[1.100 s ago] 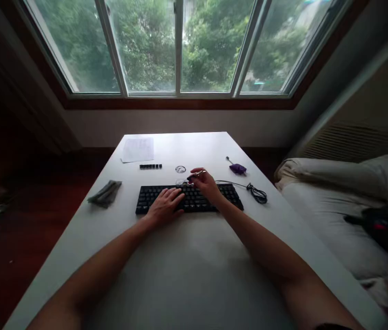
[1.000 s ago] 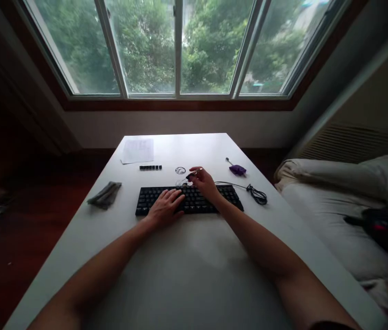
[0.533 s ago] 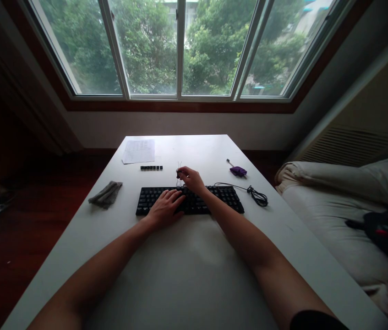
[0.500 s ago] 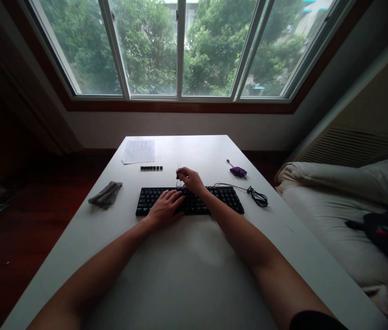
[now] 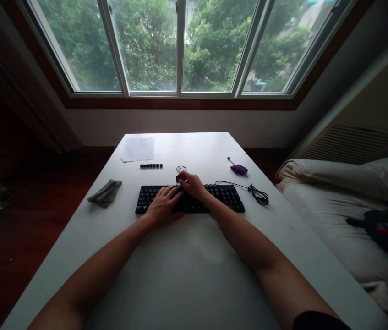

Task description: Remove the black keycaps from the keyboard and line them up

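Observation:
A black keyboard (image 5: 228, 198) lies across the table. My left hand (image 5: 162, 204) rests palm down on its left and middle part with fingers stretched out. My right hand (image 5: 191, 184) is closed at the keyboard's back edge, pinching a wire keycap puller (image 5: 180, 169) with a dark handle. Thin wire loops stick out beyond the fingers, and the end towards the keyboard is mostly hidden. Behind the keyboard, to the left, several black keycaps (image 5: 151, 166) stand in a row.
On the white table (image 5: 180, 275) lie a grey cloth (image 5: 106, 193) at left, a printed sheet (image 5: 139, 149) at the back, and a purple pouch (image 5: 239, 169) beside a small brush (image 5: 230, 160). A coiled cable (image 5: 259, 195) lies right of the keyboard. A sofa (image 5: 317, 206) stands at right.
The keycap puller has turned in my right hand: its far wires, upright and narrow before, now show as a wider loop. My left hand stays on the keyboard. The view has shifted slightly.

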Tool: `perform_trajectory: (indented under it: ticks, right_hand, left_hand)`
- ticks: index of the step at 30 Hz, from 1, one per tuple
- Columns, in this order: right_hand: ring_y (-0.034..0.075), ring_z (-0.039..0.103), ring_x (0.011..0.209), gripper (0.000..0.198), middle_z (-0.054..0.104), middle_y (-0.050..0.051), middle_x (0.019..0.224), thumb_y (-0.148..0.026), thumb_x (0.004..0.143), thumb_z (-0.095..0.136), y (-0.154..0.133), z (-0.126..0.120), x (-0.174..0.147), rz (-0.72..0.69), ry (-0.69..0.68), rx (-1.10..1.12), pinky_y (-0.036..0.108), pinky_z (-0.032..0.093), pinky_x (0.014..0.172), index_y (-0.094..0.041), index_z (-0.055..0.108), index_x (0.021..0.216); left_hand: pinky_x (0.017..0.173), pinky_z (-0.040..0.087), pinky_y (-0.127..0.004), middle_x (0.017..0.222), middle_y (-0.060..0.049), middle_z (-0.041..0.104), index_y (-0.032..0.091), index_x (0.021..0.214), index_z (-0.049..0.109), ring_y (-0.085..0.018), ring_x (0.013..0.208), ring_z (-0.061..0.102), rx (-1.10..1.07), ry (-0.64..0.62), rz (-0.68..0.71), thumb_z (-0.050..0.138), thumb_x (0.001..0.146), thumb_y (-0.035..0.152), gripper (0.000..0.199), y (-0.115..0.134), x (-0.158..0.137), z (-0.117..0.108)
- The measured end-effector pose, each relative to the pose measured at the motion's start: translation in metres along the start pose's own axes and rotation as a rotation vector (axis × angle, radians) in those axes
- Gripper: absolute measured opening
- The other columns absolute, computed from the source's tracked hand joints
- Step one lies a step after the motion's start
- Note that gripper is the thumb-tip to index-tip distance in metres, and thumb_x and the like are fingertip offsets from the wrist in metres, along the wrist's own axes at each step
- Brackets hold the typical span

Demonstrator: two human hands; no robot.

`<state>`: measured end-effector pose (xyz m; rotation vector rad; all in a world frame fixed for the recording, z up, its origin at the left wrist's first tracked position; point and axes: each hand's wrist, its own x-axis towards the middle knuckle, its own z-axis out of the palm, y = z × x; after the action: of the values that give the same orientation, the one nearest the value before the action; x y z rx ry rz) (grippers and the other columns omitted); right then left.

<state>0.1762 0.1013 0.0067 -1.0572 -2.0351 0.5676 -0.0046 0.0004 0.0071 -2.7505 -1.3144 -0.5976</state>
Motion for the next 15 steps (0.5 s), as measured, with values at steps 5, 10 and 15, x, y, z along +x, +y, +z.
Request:
perform_trajectory:
  ticks: [5, 10, 15]
  right_hand:
    - [0.014, 0.061, 0.065, 0.018, 0.07, 0.0, 0.079, -0.032, 0.086, 0.057, 0.005, 0.004, -0.002, 0.062, 0.062, 0.101, 0.025, 0.047, 0.066, -0.022, 0.067, 0.097]
    - [0.015, 0.063, 0.069, 0.02, 0.07, 0.0, 0.079, -0.033, 0.086, 0.057, 0.004, 0.009, -0.003, 0.052, 0.068, 0.127, 0.026, 0.049, 0.069, -0.021, 0.068, 0.098]
    - [0.016, 0.063, 0.071, 0.023, 0.071, 0.001, 0.085, -0.038, 0.089, 0.058, -0.009, 0.007, -0.008, 0.008, 0.061, 0.106, 0.028, 0.05, 0.073, -0.024, 0.067, 0.106]
  left_hand:
    - [0.109, 0.034, -0.054, 0.141, -0.015, 0.05, 0.023, 0.14, 0.05, -0.036, 0.127, 0.045, 0.013, 0.002, -0.082, 0.07, 0.076, 0.059, 0.076, -0.006, -0.001, -0.002]
    - [0.106, 0.036, -0.052, 0.136, -0.015, 0.053, 0.023, 0.136, 0.053, -0.036, 0.121, 0.049, 0.044, -0.007, -0.109, 0.072, 0.072, 0.063, 0.077, -0.011, -0.001, -0.006]
    - [0.105, 0.037, -0.052, 0.134, -0.014, 0.054, 0.025, 0.136, 0.053, -0.035, 0.121, 0.05, 0.023, -0.029, -0.052, 0.074, 0.071, 0.06, 0.077, -0.021, -0.002, -0.01]
